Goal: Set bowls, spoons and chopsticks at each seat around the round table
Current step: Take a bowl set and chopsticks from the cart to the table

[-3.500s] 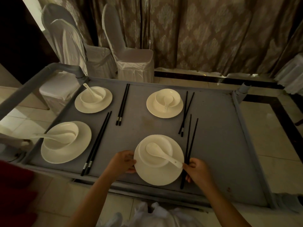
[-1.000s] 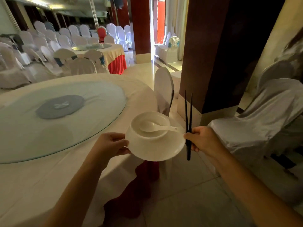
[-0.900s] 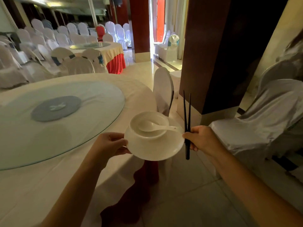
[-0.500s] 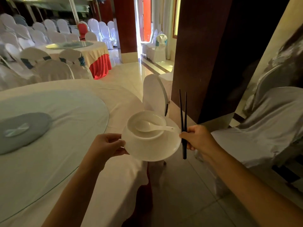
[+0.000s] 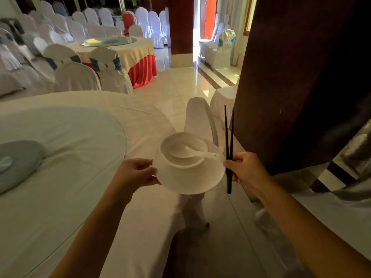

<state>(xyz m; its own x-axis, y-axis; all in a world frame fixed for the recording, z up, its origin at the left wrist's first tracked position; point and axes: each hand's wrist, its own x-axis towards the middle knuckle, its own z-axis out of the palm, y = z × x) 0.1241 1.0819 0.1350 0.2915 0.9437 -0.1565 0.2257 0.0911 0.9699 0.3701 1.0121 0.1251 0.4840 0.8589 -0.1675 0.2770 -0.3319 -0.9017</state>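
Observation:
A white plate hangs in the air between my hands, beside the edge of the round table. On it stands a white bowl with a white spoon lying inside, handle pointing right. My left hand grips the plate's left rim. My right hand touches the plate's right rim and holds a pair of black chopsticks upright. The table has a white cloth and a glass turntable.
A white-covered chair stands at the table just beyond the plate. A dark wooden pillar rises on the right, with another covered chair at the right edge. More tables and chairs fill the hall behind. Tiled floor runs ahead.
I have left the grey cart carrying the plate set and chopsticks. Over the last second the view has swung right and moved along the table edge; both grips are unchanged.

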